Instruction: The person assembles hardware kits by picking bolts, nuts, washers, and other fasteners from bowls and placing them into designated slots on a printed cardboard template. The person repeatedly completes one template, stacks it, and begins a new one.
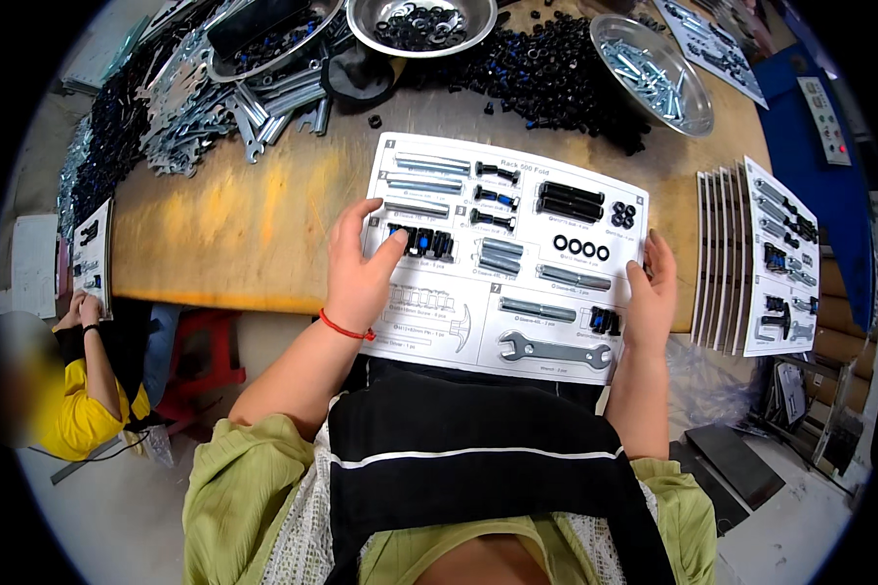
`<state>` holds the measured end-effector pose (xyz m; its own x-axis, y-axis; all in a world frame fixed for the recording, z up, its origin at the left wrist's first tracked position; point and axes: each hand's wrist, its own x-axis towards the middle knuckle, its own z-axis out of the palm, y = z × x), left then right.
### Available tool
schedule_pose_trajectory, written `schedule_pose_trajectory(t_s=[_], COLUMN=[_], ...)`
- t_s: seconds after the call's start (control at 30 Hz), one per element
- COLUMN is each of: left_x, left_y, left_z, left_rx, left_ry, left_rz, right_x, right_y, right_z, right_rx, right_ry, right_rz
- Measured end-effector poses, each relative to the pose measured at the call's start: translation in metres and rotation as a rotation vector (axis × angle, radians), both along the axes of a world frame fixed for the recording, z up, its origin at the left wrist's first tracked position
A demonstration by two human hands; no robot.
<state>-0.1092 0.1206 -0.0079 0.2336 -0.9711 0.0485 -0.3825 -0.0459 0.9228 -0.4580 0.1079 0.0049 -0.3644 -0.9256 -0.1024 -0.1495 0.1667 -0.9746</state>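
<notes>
A white printed hardware card lies tilted over the table's front edge, near my body. My left hand grips its left side, with the thumb on the front beside a row of short black bolts. At the right edge, my right hand holds the card, thumb in front and fingers partly behind. Metal sleeves, long black bolts, black washers and an open-ended wrench sit on the card. Printed outlines, one of a hammer-like tool, show at its lower left.
Loose wrenches and black bolts are heaped along the back. Metal bowls hold washers and silver bolts. Several filled cards stand upright at the right. Another person holds a card at the left.
</notes>
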Motion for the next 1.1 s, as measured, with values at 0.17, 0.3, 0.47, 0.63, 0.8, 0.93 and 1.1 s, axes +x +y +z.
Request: schedule_pose_trajectory(t_s=[0.17, 0.3, 0.47, 0.63, 0.8, 0.93, 1.1], left_x=[0.015, 0.014, -0.047, -0.068, -0.042, -0.028, -0.041], left_y=[-0.005, -0.065, -0.174, -0.208, -0.207, -0.196, -0.191], left_z=[0.014, 0.039, 0.041, 0.032, 0.011, 0.023, 0.034], left_rx=[0.009, -0.053, 0.159, 0.152, 0.022, 0.0, 0.012], left_ry=[-0.14, -0.339, -0.604, -0.699, -0.717, -0.587, -0.414], left_rz=[-0.121, -0.207, -0.338, -0.38, -0.451, -0.396, -0.496], right_x=[-0.007, 0.015, 0.097, 0.14, 0.115, 0.096, 0.082], right_y=[-0.025, -0.068, -0.16, -0.18, -0.174, -0.173, -0.17], right_z=[-0.003, 0.036, 0.032, 0.012, 0.017, 0.013, 0.006], right_rx=[-0.03, -0.211, 0.087, 0.004, -0.017, 0.014, -0.035], right_ry=[0.222, 0.648, 0.937, 1.049, 0.826, 0.698, 0.612], right_rz=[0.078, 0.189, 0.496, 0.56, 0.642, 0.598, 0.523])
